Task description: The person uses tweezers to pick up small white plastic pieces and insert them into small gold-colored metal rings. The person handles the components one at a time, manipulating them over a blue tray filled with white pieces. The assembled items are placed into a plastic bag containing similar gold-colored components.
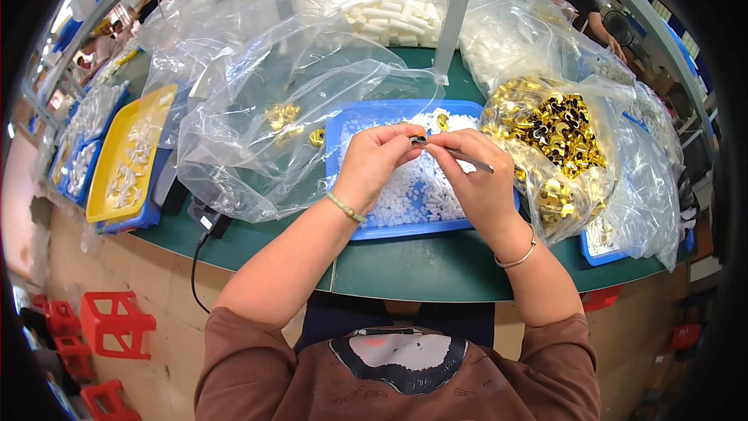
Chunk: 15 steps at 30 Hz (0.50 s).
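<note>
Above the blue tray (499, 222), my two hands meet at the fingertips. My left hand (368, 165) pinches a small shiny gold piece (418, 139), partly covered by the fingers. In my right hand (481, 175) is a slim metal tool (474, 162) that looks like tweezers; its back end sticks out to the right, and its tip lies at the gold piece. Many small white plastic parts (405, 195) are spread in the tray below. A loose gold piece (442, 122) lies among them, just beyond my fingers.
Right of the tray sits a clear bag of gold pieces (557, 132). Clear plastic bags (257, 109) cover the left, and white tubes (389, 12) are heaped at the back. A yellow tray (101, 187) stands far left. A metal post (454, 23) rises behind the blue tray.
</note>
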Tool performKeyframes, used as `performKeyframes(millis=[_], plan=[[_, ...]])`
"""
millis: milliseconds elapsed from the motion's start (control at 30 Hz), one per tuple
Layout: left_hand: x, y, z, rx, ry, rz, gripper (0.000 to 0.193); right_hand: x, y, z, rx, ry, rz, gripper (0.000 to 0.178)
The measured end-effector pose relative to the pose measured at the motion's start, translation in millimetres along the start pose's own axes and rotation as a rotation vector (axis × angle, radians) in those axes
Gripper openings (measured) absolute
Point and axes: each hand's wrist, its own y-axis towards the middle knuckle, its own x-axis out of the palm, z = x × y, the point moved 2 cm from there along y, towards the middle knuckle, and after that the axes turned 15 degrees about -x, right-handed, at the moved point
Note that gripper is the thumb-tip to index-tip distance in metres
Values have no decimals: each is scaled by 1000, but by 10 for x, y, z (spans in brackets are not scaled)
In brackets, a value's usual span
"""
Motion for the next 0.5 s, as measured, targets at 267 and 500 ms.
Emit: performKeyframes(millis=[267, 500], plan=[[25, -4, -4, 0, 57, 29, 27, 1, -23, 17, 50, 67, 0, 11], [16, 12, -22, 11, 49, 21, 27, 37, -12, -37, -31, -24, -21, 12]])
